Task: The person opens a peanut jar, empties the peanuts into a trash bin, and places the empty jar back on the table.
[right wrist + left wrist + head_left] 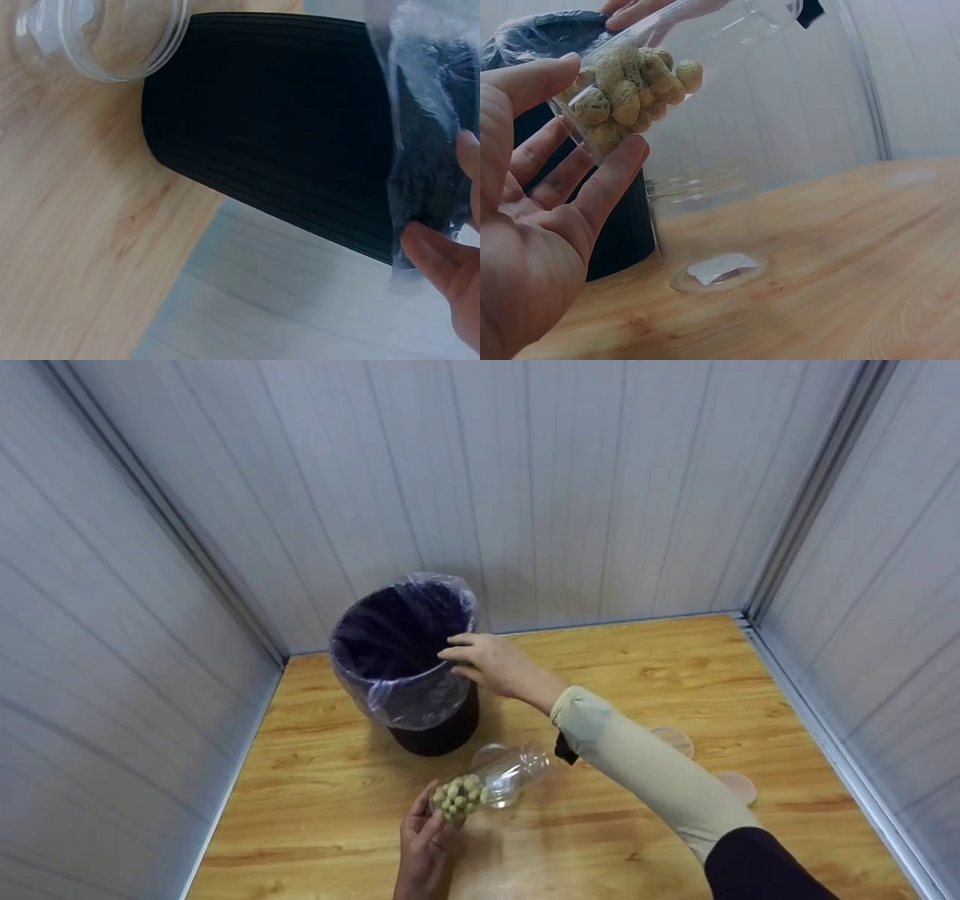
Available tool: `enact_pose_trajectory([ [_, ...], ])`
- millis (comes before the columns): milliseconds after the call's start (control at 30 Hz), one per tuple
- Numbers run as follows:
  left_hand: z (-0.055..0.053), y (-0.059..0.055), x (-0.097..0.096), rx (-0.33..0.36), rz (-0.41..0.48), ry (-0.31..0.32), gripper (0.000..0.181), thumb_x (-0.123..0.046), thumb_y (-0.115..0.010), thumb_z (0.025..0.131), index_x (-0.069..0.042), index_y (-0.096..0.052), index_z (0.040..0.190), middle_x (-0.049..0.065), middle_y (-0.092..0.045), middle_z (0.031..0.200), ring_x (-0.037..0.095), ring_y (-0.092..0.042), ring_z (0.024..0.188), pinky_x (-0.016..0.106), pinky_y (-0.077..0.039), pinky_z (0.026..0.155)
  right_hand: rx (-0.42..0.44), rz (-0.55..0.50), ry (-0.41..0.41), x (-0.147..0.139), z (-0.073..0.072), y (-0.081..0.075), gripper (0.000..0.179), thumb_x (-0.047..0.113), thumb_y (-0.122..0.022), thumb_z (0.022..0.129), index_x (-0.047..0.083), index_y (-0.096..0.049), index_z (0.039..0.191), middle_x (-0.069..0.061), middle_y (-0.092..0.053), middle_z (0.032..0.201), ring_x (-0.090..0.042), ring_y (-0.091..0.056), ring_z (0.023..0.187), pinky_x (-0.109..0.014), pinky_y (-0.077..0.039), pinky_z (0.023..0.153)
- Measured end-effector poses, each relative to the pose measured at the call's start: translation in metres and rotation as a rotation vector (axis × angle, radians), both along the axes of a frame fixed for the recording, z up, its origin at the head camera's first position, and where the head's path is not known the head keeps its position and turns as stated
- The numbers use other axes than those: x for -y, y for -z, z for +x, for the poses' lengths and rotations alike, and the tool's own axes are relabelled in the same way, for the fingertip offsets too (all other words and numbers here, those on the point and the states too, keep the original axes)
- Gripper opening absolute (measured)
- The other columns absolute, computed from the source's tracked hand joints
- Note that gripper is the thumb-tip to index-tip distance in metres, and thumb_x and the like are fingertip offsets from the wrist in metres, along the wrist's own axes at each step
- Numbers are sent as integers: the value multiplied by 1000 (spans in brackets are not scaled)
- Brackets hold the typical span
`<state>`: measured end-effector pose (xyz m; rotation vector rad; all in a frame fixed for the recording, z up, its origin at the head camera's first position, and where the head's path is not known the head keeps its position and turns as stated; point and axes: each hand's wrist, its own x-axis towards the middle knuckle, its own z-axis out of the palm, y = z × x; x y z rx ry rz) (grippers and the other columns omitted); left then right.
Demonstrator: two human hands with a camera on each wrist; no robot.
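Note:
My left hand (421,836) grips the base end of a clear jar (517,770), thumb on one side and fingers on the other. Round, pale green-beige snack balls (459,796) are gathered at that end; the jar lies tilted, its mouth pointing up and right. My right hand (491,664) is at the near right rim of a black trash bin (439,735). Its fingers are extended and spread beside the clear bin liner (427,142). A second clear jar (712,217) stands upright on the tabletop, a white paper piece visible at its bottom.
Two round, flat discs (736,787) lie on the wood-grain surface (645,840), right of the jars and partly behind my right forearm. Pale panel walls (570,495) enclose the back and both sides. The bin stands near the back wall.

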<state>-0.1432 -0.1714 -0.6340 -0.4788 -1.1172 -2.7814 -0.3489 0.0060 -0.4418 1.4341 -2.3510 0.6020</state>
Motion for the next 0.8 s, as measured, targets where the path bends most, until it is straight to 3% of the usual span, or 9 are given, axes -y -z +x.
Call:
enact_pose_trajectory([
  [167, 3, -10, 4, 2, 23, 18, 43, 8, -37, 99, -2, -47, 139, 10, -53, 131, 25, -56, 117, 39, -48, 96, -40, -81, 39, 2, 0, 9, 27, 15, -66, 93, 10, -70, 119, -17, -61, 126, -31, -59, 113, -41, -48, 98],
  [367, 6, -35, 6, -64, 93, -5, 43, 9, -35, 99, -1, -46, 139, 12, -54, 129, 26, -59, 112, 38, -49, 95, -67, -109, 62, 3, 1, 13, 26, 17, -66, 93, 12, -71, 118, -15, -62, 125, -30, -60, 111, -40, -49, 96],
  [600, 7, -72, 13, -150, 207, -120, 39, 11, -34, 98, 3, -47, 134, 16, -53, 130, 29, -57, 115, 40, -49, 96, -56, -116, 74, 6, 3, 14, 27, 20, -65, 94, 14, -70, 120, -14, -60, 128, -32, -60, 110, -41, -50, 93],
  [800, 3, -115, 25, -155, 302, -317, 30, 12, -42, 96, 3, -53, 123, 17, -58, 122, 30, -63, 106, 43, -51, 92, -44, -114, 112, 8, 5, 17, 28, 21, -65, 94, 15, -69, 121, -12, -59, 129, -31, -59, 111, -40, -49, 94],
])
